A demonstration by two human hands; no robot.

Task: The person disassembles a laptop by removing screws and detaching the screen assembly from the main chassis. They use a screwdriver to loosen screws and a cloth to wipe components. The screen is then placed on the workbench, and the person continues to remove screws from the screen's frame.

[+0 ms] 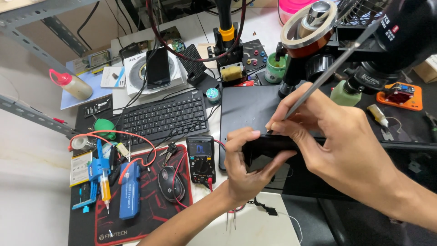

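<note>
A black phone (pixel 266 152) is held on edge above a dark mat (pixel 246 107) on the worktop (pixel 255 228), roughly in the middle of the view. The left hand (pixel 243 166) wraps around its near end, thumb on top and fingers curled underneath, while the right hand (pixel 327 136) steadies the upper edge and pinches a thin metal tool (pixel 318 82) like a pen, its tip meeting the phone's top edge. This looks like prying or probing along the seam of the phone; the next move seems to call for a firm left-hand grip and light, controlled pressure at the tip so it does not slip. Just left of the phone sits a multimeter (pixel 200 159), its red lead trailing close to the left wrist. Farther left lie a mouse (pixel 171 183), a keyboard (pixel 161 117) and a syringe (pixel 105 189). A microscope (pixel 364 45) looms right above the right hand, crowding the tool's upper end.
</note>
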